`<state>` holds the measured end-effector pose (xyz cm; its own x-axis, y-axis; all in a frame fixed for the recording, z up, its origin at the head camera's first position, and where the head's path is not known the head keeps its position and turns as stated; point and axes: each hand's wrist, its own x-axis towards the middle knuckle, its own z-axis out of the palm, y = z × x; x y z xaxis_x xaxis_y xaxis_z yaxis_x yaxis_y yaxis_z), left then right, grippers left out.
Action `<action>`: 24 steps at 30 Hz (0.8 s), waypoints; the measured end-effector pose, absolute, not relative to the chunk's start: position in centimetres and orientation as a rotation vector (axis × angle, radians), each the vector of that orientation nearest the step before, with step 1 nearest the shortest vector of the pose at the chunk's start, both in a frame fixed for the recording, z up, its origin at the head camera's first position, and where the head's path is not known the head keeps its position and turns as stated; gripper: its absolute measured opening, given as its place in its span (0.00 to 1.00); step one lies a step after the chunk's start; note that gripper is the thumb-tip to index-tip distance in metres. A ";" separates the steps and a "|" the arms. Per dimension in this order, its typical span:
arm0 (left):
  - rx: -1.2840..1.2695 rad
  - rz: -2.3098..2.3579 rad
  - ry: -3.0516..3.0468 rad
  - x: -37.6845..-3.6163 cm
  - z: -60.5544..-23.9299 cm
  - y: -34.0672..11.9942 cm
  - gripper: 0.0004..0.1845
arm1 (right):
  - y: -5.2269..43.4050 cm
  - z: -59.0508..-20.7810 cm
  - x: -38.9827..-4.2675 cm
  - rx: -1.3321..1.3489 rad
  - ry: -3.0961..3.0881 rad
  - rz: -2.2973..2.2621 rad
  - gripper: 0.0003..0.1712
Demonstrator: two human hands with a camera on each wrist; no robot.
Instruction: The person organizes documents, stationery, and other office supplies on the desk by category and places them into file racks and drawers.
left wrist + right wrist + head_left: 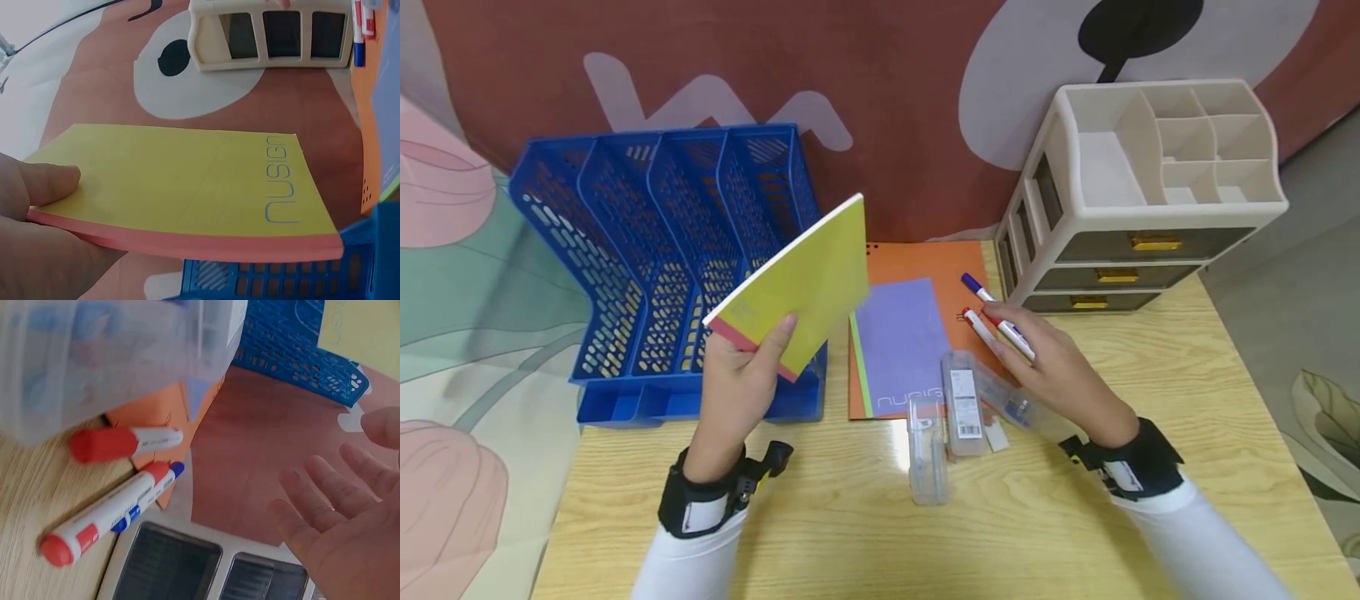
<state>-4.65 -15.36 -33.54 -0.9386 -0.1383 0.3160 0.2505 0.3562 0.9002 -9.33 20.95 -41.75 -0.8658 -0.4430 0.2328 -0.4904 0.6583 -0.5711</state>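
The left hand pinches one yellow notebook with a pink spine before the blue four-slot file rack. The right hand, fingers spread and empty, hovers over three markers on the bench.

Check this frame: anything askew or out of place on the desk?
Nothing damaged or spilled. The markers lie loose on the orange folder, and the clear plastic boxes sit scattered at odd angles. The left hand holds the yellow notebook tilted.

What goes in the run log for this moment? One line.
left hand: holds yellow notebook by blue file rack | right hand: open over markers
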 end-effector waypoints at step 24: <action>0.182 -1.613 -2.026 -3.7 -32.8 -18.8 0.17 | 24.0 -42.6 -9.1 0.963 -2.666 0.451 0.42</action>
<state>-3.67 -18.81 -32.85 -0.8458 -0.4237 0.3242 0.2210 0.2748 0.9358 -9.06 24.03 -42.62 -0.7421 -0.5699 0.3528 -0.6542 0.7303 -0.1964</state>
